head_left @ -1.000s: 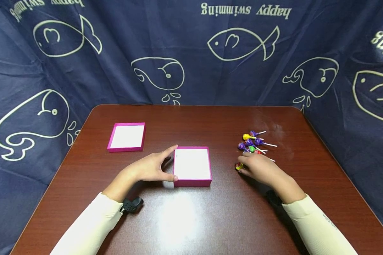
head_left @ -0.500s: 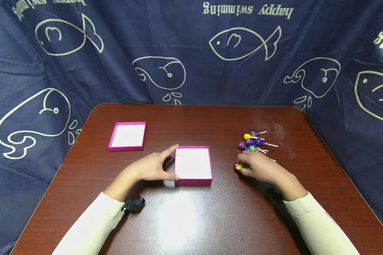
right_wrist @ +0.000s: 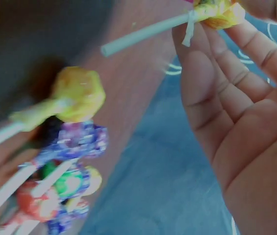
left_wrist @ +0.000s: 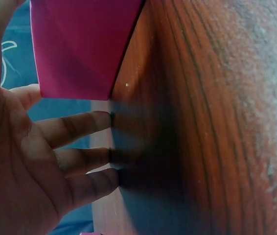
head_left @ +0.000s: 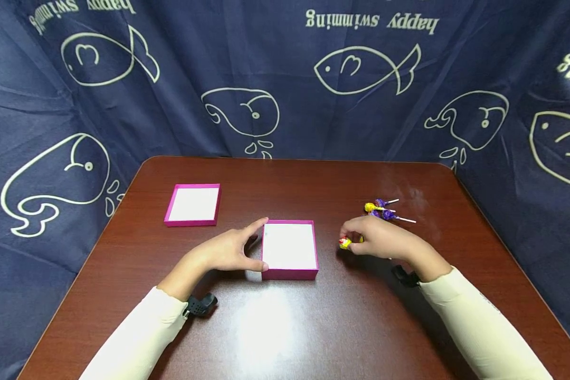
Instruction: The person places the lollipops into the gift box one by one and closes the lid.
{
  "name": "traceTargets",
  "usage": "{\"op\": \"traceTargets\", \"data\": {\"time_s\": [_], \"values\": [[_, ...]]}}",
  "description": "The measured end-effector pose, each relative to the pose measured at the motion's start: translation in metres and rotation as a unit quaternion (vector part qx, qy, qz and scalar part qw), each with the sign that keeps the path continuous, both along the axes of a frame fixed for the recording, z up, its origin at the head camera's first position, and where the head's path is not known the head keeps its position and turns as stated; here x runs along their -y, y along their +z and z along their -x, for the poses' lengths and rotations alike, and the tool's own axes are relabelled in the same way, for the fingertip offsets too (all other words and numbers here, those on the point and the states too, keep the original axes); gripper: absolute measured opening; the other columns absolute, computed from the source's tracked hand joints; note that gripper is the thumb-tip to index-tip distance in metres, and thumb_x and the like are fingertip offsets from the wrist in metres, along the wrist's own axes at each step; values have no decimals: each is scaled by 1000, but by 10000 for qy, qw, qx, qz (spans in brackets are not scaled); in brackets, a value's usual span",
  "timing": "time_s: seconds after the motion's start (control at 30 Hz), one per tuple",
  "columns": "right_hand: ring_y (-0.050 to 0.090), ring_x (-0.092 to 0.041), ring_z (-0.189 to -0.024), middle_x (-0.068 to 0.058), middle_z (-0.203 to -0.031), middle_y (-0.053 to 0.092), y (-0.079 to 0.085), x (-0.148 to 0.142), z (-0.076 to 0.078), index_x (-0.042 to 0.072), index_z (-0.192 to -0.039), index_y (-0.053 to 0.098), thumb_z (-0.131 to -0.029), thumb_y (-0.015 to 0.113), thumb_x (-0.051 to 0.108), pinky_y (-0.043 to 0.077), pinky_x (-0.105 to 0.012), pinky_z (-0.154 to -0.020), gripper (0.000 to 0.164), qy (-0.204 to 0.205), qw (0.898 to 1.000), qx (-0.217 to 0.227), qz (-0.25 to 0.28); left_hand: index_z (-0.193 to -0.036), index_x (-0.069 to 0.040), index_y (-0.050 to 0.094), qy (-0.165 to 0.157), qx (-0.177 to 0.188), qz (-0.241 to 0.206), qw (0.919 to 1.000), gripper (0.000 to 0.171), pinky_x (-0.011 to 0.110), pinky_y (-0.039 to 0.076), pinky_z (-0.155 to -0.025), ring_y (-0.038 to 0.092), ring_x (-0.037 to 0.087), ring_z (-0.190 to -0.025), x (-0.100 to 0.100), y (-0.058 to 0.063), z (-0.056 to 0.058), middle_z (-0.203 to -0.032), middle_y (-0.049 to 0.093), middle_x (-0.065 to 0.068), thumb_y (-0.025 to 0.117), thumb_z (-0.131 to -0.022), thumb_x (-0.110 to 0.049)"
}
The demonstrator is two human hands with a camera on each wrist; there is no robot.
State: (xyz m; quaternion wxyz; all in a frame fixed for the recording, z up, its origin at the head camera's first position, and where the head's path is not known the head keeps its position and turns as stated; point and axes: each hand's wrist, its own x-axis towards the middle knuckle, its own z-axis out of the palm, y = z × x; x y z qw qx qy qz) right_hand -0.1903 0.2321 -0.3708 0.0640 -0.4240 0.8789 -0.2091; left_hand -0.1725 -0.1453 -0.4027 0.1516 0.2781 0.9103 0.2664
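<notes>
My right hand [head_left: 382, 237] pinches a lollipop in a yellow and red wrapper [head_left: 344, 243] between thumb and fingertips. Its white stick [right_wrist: 146, 34] points back under the palm in the right wrist view. Close by on the table lie several more lollipops, among them a yellow one [right_wrist: 80, 93], a purple one [right_wrist: 77, 139], a green one [right_wrist: 67, 181] and a red one [right_wrist: 38, 200]. My left hand [head_left: 228, 249] is at the left side of a pink box with a white inside [head_left: 290, 274]. Its thumb and index fingertips touch the box's two left corners, with the other fingers extended [left_wrist: 77, 129].
A second shallow pink tray, perhaps the lid [head_left: 190, 222], lies at the back left of the brown table [head_left: 285, 184]. At the far right, purple lollipops [head_left: 388, 215] show beyond my right hand. A blue cloth with fish drawings [head_left: 285, 126] hangs behind the table.
My right hand has shifted slightly left, carrying the yellow and red lollipop away from the pile. My left hand stays at the box.
</notes>
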Motion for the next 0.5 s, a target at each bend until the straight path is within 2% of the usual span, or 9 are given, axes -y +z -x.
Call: {"op": "traceTargets", "data": {"time_s": [0.13, 0.33, 0.5], "values": [[55, -10, -72, 11, -85, 58, 9, 12, 7, 17, -93, 66, -83, 68, 3, 47, -24, -64, 17, 282, 9995, 119, -17, -160, -19, 19, -28, 30, -35, 10000, 113, 44, 37, -109, 49, 24, -132, 1, 1, -2, -150, 45, 14, 77, -74, -62], [54, -7, -72, 13, -83, 57, 32, 32, 16, 21, -92, 64, -84, 68, 7, 48, -25, -64, 16, 469, 9983, 310, -118, -160, -18, 19, -33, -10, -78, 10000, 112, 45, 37, -110, 48, 25, -133, 1, 2, 0, -151, 43, 14, 78, -75, -61], [52, -8, -73, 12, -80, 54, 41, 49, 24, 19, -92, 64, -84, 65, 7, 46, -26, -65, 15, 803, 9955, 349, -355, -160, -19, 18, -34, 4, -17, 10000, 113, 42, 35, -111, 44, 22, -136, 1, 1, 0, -152, 42, 13, 78, -75, -62]]}}
